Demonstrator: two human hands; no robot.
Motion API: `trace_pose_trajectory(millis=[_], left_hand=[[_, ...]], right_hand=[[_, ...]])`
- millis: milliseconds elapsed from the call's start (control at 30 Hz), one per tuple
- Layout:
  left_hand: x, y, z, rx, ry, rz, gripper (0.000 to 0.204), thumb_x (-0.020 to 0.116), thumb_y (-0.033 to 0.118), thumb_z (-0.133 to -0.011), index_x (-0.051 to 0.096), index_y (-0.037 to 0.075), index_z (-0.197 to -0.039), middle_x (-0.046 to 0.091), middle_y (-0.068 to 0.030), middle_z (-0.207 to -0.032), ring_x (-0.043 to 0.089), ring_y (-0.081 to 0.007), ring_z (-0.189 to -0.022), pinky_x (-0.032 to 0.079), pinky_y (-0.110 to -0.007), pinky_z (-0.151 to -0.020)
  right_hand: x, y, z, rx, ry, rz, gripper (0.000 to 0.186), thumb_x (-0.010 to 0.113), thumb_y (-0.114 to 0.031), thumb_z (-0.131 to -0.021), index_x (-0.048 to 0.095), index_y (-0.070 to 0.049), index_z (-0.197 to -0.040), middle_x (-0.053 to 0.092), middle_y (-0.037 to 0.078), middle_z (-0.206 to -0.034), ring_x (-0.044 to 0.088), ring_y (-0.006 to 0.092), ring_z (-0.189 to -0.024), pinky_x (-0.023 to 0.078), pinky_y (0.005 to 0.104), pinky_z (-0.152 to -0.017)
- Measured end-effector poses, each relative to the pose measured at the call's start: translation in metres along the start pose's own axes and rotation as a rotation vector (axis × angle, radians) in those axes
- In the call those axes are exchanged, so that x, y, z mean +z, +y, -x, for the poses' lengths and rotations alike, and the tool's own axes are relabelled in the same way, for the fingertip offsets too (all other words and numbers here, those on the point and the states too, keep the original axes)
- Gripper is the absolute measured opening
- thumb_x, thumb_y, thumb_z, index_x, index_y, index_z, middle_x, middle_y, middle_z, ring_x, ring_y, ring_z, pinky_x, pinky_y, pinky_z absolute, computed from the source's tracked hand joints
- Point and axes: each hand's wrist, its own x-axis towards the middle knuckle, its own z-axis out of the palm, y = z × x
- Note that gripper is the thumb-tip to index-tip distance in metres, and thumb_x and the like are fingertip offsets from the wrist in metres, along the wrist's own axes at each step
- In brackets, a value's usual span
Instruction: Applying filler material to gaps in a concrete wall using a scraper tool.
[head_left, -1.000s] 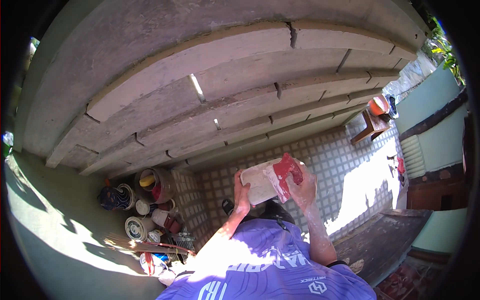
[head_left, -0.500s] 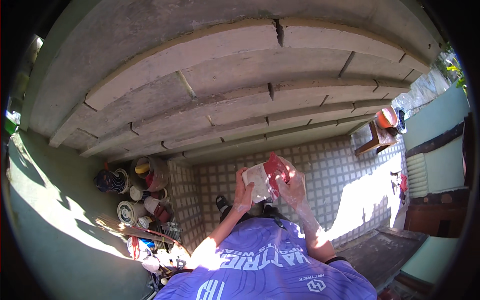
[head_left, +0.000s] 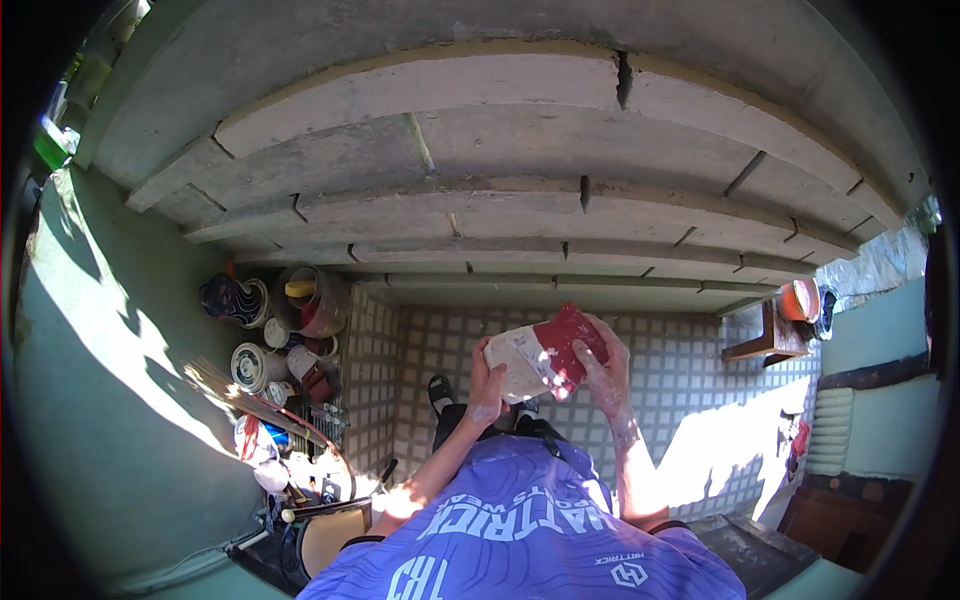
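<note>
In front of my waist, my left hand (head_left: 487,388) is closed on the left edge of a flat, whitish slab (head_left: 514,366) with grey smears. My right hand (head_left: 608,376), dusted with white, grips a flat red piece (head_left: 568,340) with pointed corners, its thumb across the front. The red piece overlaps or meets the slab's right side; whether the two are joined I cannot tell. My fingers behind them are hidden.
Concrete ledges (head_left: 460,215) with notches run along the wall ahead. Buckets and tubs (head_left: 318,305) crowd the left wall, near thin sticks (head_left: 235,395). A wooden bench (head_left: 768,335) with an orange basin (head_left: 800,300) stands at right. Tiled floor (head_left: 660,360) lies below.
The view has shifted. My right hand has moved slightly right and its fingers show less bunched. More of the red piece's flat face now shows; my left hand keeps its hold on the slab.
</note>
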Motion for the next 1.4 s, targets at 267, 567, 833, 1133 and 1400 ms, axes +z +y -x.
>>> trace_pose_trajectory(millis=[267, 567, 833, 1133, 1400], left_hand=[[-0.059, 0.007, 0.005, -0.037, 0.137, 0.075, 0.056, 0.046, 0.016, -0.086, 0.028, 0.010, -0.138, 0.051, -0.0137, -0.119, 0.060, -0.0161, -0.069, 0.040, -0.024, -0.029], [-0.154, 0.016, 0.005, -0.023, 0.214, 0.147, 0.053, 0.046, 0.017, -0.085, 0.033, 0.012, -0.137, 0.053, -0.0119, -0.113, 0.059, -0.0148, -0.069, 0.036, -0.022, -0.029], [-0.265, 0.065, -0.012, -0.121, 0.237, 0.110, 0.063, 0.051, 0.023, -0.080, 0.030, 0.008, -0.137, 0.050, -0.0143, -0.116, 0.058, -0.0156, -0.069, 0.036, -0.022, -0.030], [-0.386, 0.092, -0.027, -0.099, 0.151, 0.211, 0.070, 0.056, 0.032, -0.075, 0.031, 0.007, -0.136, 0.053, -0.0150, -0.110, 0.060, -0.0167, -0.060, 0.036, -0.024, -0.028], [-0.435, 0.099, -0.041, -0.159, 0.132, 0.263, 0.073, 0.054, 0.026, -0.074, 0.032, 0.011, -0.142, 0.049, -0.0144, -0.129, 0.059, -0.0285, -0.108, 0.054, -0.036, -0.072]], right_hand=[[0.002, 0.020, -0.014, 0.104, 0.027, -0.500, 0.039, 0.062, -0.003, -0.090, 0.050, 0.001, -0.128, 0.065, 0.008, -0.111, 0.062, 0.0137, -0.100, 0.052, 0.0260, -0.085], [0.108, -0.013, -0.037, -0.001, -0.110, -0.622, 0.049, 0.055, -0.002, -0.091, 0.041, -0.001, -0.139, 0.059, 0.009, -0.124, 0.061, 0.0168, -0.108, 0.052, 0.0295, -0.089], [0.256, -0.076, -0.105, -0.700, 0.173, 0.153, 0.042, 0.049, 0.004, -0.096, 0.042, 0.004, -0.138, 0.051, 0.014, -0.140, 0.052, 0.0192, -0.123, 0.045, 0.0334, -0.101], [0.395, -0.035, -0.187, -0.968, 0.421, 0.935, 0.079, 0.042, 0.024, -0.073, 0.036, -0.002, -0.147, 0.029, 0.023, -0.154, 0.024, 0.0412, -0.144, 0.024, 0.0539, -0.116], [0.380, -0.073, -0.163, -1.143, 0.704, 0.800, 0.071, 0.040, 0.022, -0.075, 0.042, 0.000, -0.143, 0.043, 0.025, -0.145, 0.038, 0.0424, -0.136, 0.035, 0.0497, -0.112]])
